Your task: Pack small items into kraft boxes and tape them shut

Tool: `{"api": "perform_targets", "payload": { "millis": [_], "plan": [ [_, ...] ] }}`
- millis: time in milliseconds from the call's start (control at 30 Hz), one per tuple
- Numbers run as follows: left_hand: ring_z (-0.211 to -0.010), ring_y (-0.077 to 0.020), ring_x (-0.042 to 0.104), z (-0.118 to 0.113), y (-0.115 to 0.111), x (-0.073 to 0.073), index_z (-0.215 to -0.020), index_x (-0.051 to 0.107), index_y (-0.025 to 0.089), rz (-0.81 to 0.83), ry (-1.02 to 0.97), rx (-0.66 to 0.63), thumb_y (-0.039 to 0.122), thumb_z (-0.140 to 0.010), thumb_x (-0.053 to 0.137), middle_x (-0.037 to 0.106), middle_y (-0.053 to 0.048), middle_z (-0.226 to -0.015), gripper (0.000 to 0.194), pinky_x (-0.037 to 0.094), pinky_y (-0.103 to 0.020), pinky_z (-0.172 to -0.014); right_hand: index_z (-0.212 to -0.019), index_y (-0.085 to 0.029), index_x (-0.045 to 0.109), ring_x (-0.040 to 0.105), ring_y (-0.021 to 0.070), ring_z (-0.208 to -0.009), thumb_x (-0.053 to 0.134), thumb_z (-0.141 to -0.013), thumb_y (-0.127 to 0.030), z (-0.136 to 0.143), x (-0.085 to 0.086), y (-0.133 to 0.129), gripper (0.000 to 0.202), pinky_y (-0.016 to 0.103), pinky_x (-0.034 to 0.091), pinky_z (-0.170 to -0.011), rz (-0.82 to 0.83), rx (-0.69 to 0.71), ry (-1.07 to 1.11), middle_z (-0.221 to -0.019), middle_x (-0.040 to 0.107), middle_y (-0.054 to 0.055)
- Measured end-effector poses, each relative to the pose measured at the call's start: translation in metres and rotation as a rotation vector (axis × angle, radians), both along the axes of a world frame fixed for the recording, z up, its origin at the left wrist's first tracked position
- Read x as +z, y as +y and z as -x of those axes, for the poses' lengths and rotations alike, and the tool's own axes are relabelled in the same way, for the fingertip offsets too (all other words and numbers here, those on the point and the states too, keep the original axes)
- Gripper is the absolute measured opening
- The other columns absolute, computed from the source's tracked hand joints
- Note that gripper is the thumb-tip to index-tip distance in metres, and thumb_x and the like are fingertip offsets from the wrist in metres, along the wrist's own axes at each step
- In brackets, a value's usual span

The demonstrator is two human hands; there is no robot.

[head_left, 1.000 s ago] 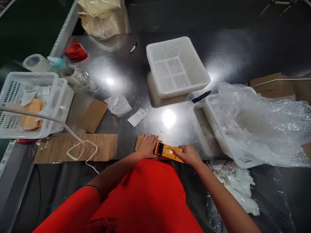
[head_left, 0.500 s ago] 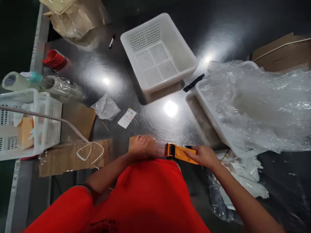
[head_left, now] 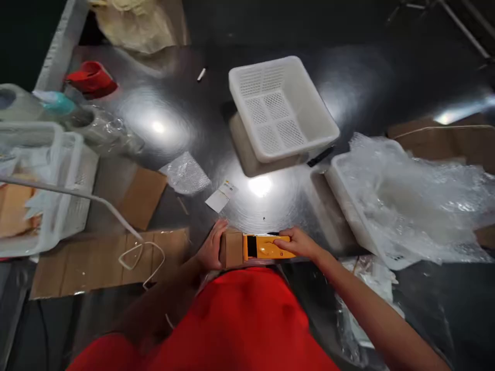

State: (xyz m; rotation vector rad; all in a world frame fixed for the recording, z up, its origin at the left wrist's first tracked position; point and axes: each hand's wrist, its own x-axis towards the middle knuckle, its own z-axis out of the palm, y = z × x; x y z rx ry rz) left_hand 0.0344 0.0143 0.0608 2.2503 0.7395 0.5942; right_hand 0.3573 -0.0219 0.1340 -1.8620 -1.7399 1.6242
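At the table's front edge, my left hand (head_left: 211,249) is closed round the left side of a small brown cardboard box (head_left: 233,248). My right hand (head_left: 297,243) grips a yellow tape dispenser (head_left: 270,247), whose left end touches the box's right side. Just beyond the box lies a white label card (head_left: 221,196) with a thin stick or band across it. A piece of bubble wrap (head_left: 186,174) is to the left of the card.
A white basket (head_left: 317,141) stands farther back. Plastic film (head_left: 429,196) covers another basket at right. Flattened cardboard (head_left: 100,263), a white cord (head_left: 96,198) and stacked baskets (head_left: 83,180) are at left. A red roll (head_left: 92,80) and a marker (head_left: 201,74) lie behind.
The tape dispenser has moved left against the box, closing the gap where tape stretched. My left hand has shifted from the box's top to its left side. The view has also shifted.
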Motion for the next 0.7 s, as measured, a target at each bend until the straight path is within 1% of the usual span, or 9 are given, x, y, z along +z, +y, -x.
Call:
{"api": "perform_targets", "payload": {
  "millis": [67,133,200,267,333,433,567,633,700],
  "plan": [
    [-0.137,-0.0438,0.03,0.025,-0.003,0.01,-0.144,0.007,0.021,0.094,0.052,0.086,0.057,-0.056,0.076,0.027,-0.022,-0.149,0.117,0.026,-0.064,-0.111,-0.051,-0.02,0.041,0.031,0.0084,-0.048,0.049,-0.074,-0.058,0.025,0.002,0.021,0.045,0.024,0.019,-0.046,0.013,0.042,0.034,-0.048,0.031,-0.006],
    [-0.138,-0.0418,0.028,0.048,-0.009,0.029,-0.147,-0.002,0.022,0.203,0.091,0.261,0.052,-0.058,0.078,0.016,-0.022,-0.154,0.123,0.03,-0.06,-0.11,-0.05,-0.021,0.04,0.03,0.0083,-0.048,0.049,-0.074,-0.058,0.053,0.0,0.037,0.045,0.024,0.018,-0.046,0.02,0.084,0.06,-0.048,0.03,-0.006],
    [-0.14,-0.0398,0.026,0.064,-0.014,0.051,-0.148,-0.007,0.021,0.28,0.145,0.389,0.04,-0.062,0.079,0.009,-0.022,-0.156,0.123,0.035,-0.056,-0.109,-0.05,-0.021,0.04,0.03,0.0085,-0.048,0.048,-0.073,-0.058,0.08,-0.003,0.049,0.044,0.024,0.018,-0.046,0.01,0.125,0.078,-0.048,0.031,-0.006],
    [-0.14,-0.0391,0.025,0.071,-0.014,0.071,-0.149,0.001,0.022,0.319,0.237,0.383,0.028,-0.062,0.079,0.011,-0.021,-0.156,0.117,0.035,-0.055,-0.109,-0.05,-0.021,0.041,0.03,0.0087,-0.048,0.047,-0.073,-0.058,0.099,-0.005,0.055,0.044,0.024,0.018,-0.046,-0.018,0.153,0.086,-0.048,0.031,-0.006],
    [-0.138,-0.0387,0.029,0.068,-0.01,0.08,-0.146,0.018,0.021,0.355,0.312,0.328,0.022,-0.059,0.08,0.023,-0.02,-0.152,0.107,0.035,-0.053,-0.109,-0.05,-0.021,0.04,0.03,0.0086,-0.048,0.046,-0.073,-0.058,0.105,-0.004,0.057,0.044,0.024,0.019,-0.047,-0.045,0.164,0.079,-0.048,0.031,-0.006],
    [-0.132,-0.0345,0.04,0.048,-0.005,0.072,-0.137,0.033,0.019,0.409,0.252,0.327,0.028,-0.059,0.079,0.035,-0.018,-0.141,0.091,0.036,-0.048,-0.109,-0.05,-0.02,0.043,0.032,0.0088,-0.047,0.046,-0.075,-0.058,0.089,0.005,0.053,0.046,0.024,0.02,-0.047,-0.06,0.157,0.008,-0.047,0.034,-0.005],
    [-0.13,-0.0288,0.041,0.008,-0.009,0.035,-0.134,0.031,0.018,0.456,0.093,0.299,0.039,-0.061,0.079,0.038,-0.016,-0.138,0.09,0.035,-0.044,-0.111,-0.055,-0.019,0.057,0.041,0.0107,-0.048,0.045,-0.08,-0.058,0.053,0.019,0.039,0.048,0.025,0.022,-0.048,-0.054,0.196,-0.198,-0.048,0.047,-0.002],
    [-0.131,-0.0304,0.038,-0.004,-0.009,0.018,-0.133,0.034,0.019,0.425,0.14,0.261,0.04,-0.061,0.079,0.042,-0.015,-0.136,0.088,0.031,-0.048,-0.113,-0.063,-0.019,0.065,0.049,0.0133,-0.052,0.044,-0.082,-0.058,0.045,0.023,0.034,0.048,0.026,0.024,-0.049,-0.063,0.223,-0.315,-0.054,0.058,0.002],
    [-0.135,-0.0348,0.033,-0.009,-0.005,0.008,-0.13,0.04,0.019,0.36,0.254,0.225,0.043,-0.06,0.08,0.048,-0.014,-0.134,0.084,0.02,-0.055,-0.115,-0.074,-0.02,0.072,0.058,0.0174,-0.061,0.043,-0.084,-0.058,0.047,0.025,0.033,0.049,0.027,0.027,-0.051,-0.073,0.247,-0.436,-0.064,0.067,0.006]
  ]
}}
